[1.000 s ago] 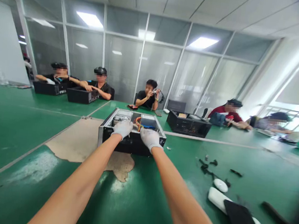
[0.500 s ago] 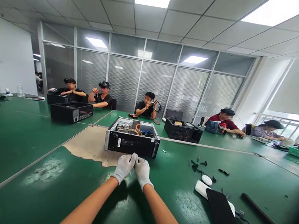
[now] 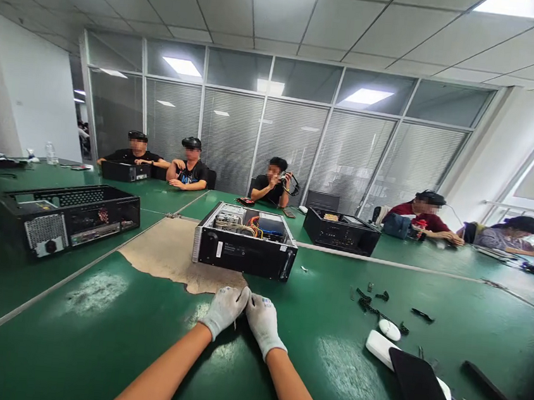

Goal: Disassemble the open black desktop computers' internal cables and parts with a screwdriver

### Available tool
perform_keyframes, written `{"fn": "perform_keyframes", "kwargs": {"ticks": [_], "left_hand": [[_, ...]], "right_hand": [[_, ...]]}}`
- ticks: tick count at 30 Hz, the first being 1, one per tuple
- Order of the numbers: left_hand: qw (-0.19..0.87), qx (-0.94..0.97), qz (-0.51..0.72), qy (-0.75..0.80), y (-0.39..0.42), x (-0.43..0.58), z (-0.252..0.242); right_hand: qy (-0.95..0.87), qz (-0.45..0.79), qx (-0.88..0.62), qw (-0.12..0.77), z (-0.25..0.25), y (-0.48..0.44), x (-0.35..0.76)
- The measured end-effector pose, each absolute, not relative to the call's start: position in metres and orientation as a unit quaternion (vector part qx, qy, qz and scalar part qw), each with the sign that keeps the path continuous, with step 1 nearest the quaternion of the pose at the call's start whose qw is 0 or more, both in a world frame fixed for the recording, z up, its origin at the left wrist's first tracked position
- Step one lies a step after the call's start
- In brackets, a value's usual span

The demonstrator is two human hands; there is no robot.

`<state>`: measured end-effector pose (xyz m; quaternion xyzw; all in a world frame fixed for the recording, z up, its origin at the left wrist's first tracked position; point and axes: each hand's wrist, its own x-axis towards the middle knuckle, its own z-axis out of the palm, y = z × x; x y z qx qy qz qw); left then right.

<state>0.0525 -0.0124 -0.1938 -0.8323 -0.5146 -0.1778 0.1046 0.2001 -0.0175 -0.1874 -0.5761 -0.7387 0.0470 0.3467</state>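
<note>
Both my hands wear white knit gloves and meet just in front of an open computer case [image 3: 245,248]. My left hand [image 3: 227,310] is closed, its thumb and fingers pinched against the other hand. Likewise closed, my right hand [image 3: 261,317] presses its fingertips to the left ones. Whatever may be between the fingers is hidden. The case lies on its side with its top uncovered, showing orange and yellow wires and metal drive bays. It rests partly on a torn piece of brown cardboard [image 3: 160,255].
Another black case [image 3: 100,240] stands at left, and a further one [image 3: 339,236] at right. On the green table [image 3: 148,334] lie black clips [image 3: 365,302], a white round object [image 3: 389,330], a white power strip [image 3: 378,346] and a black slab [image 3: 423,394]. Several people sit across.
The left black case is now much nearer on the table. My hands stay together, slightly lower in view. The view has shifted a little. A co-worker across has lowered a raised hand.
</note>
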Motion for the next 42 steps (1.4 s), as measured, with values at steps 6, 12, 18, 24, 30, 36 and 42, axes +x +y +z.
{"fn": "perform_keyframes", "kwargs": {"ticks": [6,12,18,24,30,36,42], "left_hand": [[0.057,-0.812,-0.244,-0.527,-0.02,0.053,-0.195],[0.066,-0.816,-0.212,-0.533,-0.022,0.055,-0.194],[0.101,-0.835,-0.178,-0.511,-0.027,0.053,-0.192],[0.105,-0.835,-0.161,-0.515,-0.024,0.054,-0.195],[0.1,-0.834,-0.17,-0.515,-0.022,0.054,-0.199],[0.059,-0.823,-0.224,-0.519,-0.024,0.054,-0.201],[0.026,-0.812,-0.259,-0.523,-0.026,0.054,-0.197]], "right_hand": [[-0.773,0.021,-0.541,0.331,-0.19,-0.023,0.205],[-0.755,0.083,-0.544,0.356,-0.19,-0.021,0.204],[-0.754,0.104,-0.529,0.376,-0.196,-0.017,0.205],[-0.752,0.131,-0.526,0.375,-0.19,-0.02,0.205],[-0.75,0.131,-0.533,0.368,-0.183,-0.024,0.204],[-0.765,0.079,-0.529,0.359,-0.187,-0.024,0.206],[-0.764,0.098,-0.527,0.36,-0.186,-0.024,0.206]]}}
